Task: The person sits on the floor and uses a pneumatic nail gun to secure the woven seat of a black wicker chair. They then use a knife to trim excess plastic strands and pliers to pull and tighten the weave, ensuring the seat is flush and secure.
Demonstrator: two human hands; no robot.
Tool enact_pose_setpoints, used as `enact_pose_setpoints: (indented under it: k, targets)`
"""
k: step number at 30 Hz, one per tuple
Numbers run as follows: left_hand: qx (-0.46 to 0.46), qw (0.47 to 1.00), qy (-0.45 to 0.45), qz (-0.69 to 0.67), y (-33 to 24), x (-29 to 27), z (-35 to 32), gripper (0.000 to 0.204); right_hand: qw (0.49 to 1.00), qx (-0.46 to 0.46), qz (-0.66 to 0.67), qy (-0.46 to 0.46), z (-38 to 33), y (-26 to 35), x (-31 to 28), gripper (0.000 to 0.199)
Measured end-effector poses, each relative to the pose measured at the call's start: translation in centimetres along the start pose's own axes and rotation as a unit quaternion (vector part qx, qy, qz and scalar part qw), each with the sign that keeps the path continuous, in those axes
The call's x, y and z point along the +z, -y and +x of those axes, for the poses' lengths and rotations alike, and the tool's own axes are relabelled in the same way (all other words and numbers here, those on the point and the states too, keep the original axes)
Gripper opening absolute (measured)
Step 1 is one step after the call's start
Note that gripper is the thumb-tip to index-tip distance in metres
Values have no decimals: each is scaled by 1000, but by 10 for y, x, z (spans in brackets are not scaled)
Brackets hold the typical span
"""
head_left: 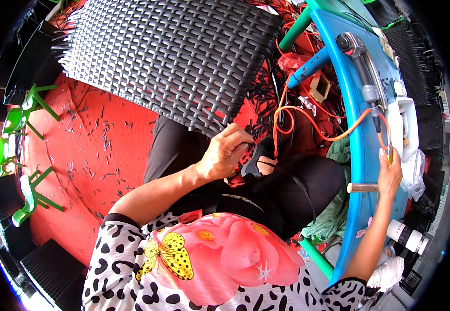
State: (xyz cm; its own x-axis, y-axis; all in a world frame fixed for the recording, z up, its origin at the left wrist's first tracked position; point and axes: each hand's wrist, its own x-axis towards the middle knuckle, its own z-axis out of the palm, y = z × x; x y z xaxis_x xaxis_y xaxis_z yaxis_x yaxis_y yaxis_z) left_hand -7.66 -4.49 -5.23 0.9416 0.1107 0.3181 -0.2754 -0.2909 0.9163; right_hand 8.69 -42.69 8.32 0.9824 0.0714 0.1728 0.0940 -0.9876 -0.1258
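My left hand (226,152) is closed in a pinch just below the near corner of a grey woven rattan panel (168,57). At its fingertips is a thin black plastic strip (300,182), which seems to curve back over my leg. Out on the blue table (343,62), my right hand (389,173) has its fingers closed about a small yellow-handled tool (390,155); its working end is hidden. Beside that hand an orange air hose (334,138) leads to a grey-black air tool (362,70). A wooden handle (362,187) sticks out over the table edge.
Black strip offcuts (108,140) litter the red floor (79,181). Green stools (33,199) stand at the left. A white plastic tray (407,124), a clear bag (417,173) and a white-and-black can (409,237) sit at the right. A green cloth (328,212) hangs beside my knee.
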Motion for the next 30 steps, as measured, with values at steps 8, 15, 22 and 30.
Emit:
enact_pose_setpoints:
  k: [8,15,22,30]
  targets:
    - [24,999,-23,20,4,-2,1,20,980,-172,52,-89,-18,40,24,44]
    - [-68,996,10,-56,0,-3,1,30,777,-227,537,239,-99,226,130,28]
    - [19,994,13,106,-18,-28,-16,47,747,-155,604,229,-105,240,160,9]
    - [128,940,45,311,4,-76,20,22,756,-212,594,177,-102,232,161,13]
